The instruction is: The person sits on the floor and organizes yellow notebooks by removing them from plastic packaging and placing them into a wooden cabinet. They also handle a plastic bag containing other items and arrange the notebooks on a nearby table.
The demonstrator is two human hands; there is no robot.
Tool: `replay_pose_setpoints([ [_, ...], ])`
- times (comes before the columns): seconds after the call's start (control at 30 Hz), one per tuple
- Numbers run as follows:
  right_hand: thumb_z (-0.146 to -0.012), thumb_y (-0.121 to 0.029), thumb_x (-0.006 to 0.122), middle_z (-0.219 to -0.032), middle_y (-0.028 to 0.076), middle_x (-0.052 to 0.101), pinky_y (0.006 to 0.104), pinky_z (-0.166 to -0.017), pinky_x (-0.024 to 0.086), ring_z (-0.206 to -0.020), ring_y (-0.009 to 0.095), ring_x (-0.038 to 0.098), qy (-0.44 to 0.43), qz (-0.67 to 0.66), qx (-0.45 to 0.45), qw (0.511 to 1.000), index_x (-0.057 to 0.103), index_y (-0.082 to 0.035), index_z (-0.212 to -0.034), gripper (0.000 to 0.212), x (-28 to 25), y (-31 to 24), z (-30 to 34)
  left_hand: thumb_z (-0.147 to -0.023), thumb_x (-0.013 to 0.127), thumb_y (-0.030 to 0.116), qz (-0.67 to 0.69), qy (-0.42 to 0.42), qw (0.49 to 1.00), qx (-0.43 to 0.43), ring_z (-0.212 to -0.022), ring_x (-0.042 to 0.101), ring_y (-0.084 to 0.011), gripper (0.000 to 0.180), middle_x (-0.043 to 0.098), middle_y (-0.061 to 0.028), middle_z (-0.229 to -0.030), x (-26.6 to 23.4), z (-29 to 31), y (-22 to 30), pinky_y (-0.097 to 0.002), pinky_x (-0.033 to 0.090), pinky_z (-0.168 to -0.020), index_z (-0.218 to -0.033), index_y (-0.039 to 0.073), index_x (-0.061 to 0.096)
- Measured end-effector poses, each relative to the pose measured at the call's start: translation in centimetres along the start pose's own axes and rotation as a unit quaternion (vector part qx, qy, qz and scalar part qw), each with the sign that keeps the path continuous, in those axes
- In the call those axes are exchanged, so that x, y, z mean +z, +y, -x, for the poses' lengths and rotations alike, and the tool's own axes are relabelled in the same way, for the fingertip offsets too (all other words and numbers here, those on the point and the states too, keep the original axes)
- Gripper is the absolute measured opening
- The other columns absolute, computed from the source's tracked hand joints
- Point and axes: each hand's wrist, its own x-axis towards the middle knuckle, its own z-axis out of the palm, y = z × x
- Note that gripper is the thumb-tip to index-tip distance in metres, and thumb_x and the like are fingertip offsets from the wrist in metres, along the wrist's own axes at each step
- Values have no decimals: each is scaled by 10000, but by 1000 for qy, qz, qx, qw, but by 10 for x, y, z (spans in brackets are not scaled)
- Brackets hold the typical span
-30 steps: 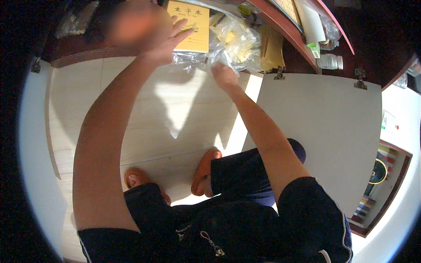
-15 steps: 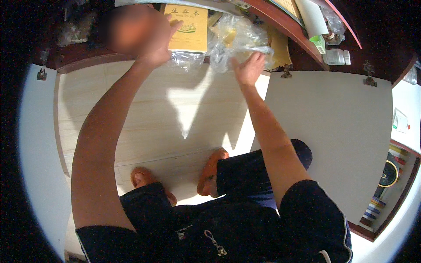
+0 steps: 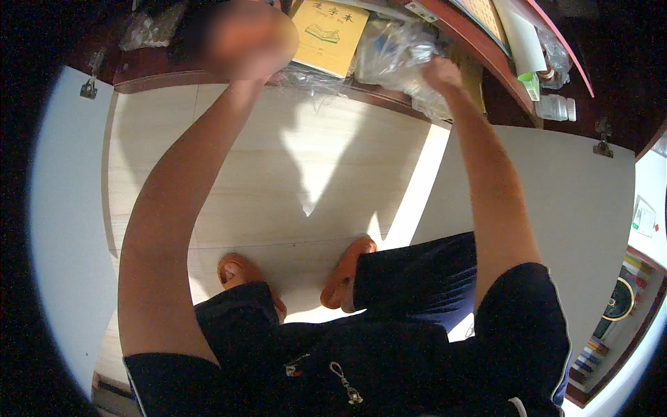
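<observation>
A yellow exercise booklet (image 3: 329,36) lies tilted in the dark red-brown cabinet, with a green open-book drawing on its cover. My left hand (image 3: 258,68) reaches to the booklet's left side; a blur covers its fingers and whatever they touch. Crumpled clear plastic bags (image 3: 392,59) fill the space right of the booklet, some hanging over the cabinet edge. My right hand (image 3: 442,74) is closed on the right part of this plastic, its fingers curled in. More clear plastic (image 3: 309,78) sticks out under the booklet.
Two white cabinet doors stand open, the left door (image 3: 66,229) and the right door (image 3: 549,187), with metal hinges. A clear plastic bottle (image 3: 556,108) and a paper roll (image 3: 520,42) sit at the upper right. My orange slippers (image 3: 347,274) rest on the pale tiled floor (image 3: 236,149).
My right hand has moved rightward, and its spread fingers have curled into the plastic. The booklet is tilted more clockwise. The whole view has shifted and turned slightly.
</observation>
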Motion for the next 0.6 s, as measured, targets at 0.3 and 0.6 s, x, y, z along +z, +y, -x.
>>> replay_pose_setpoints([
  [0.3,-806,-216,441,-1072,201,547,461,-818,439,-973,315,557,243,51,-9,969,507,-30,-1072,331,-18,11,-8,-715,687,200,-153,20,988,-1,-496,491,-103,191,534,-6,-580,-9,-27,-21,-245,409,-475,-647,65,570],
  [0.6,-804,-364,484,-1254,191,420,422,-940,358,-1107,342,464,-97,197,-142,965,451,-11,-1192,525,41,-52,-13,-736,612,209,-127,-72,988,-41,-422,508,-163,266,552,-99,-542,11,15,-10,-308,406,-407,-601,-16,573],
])
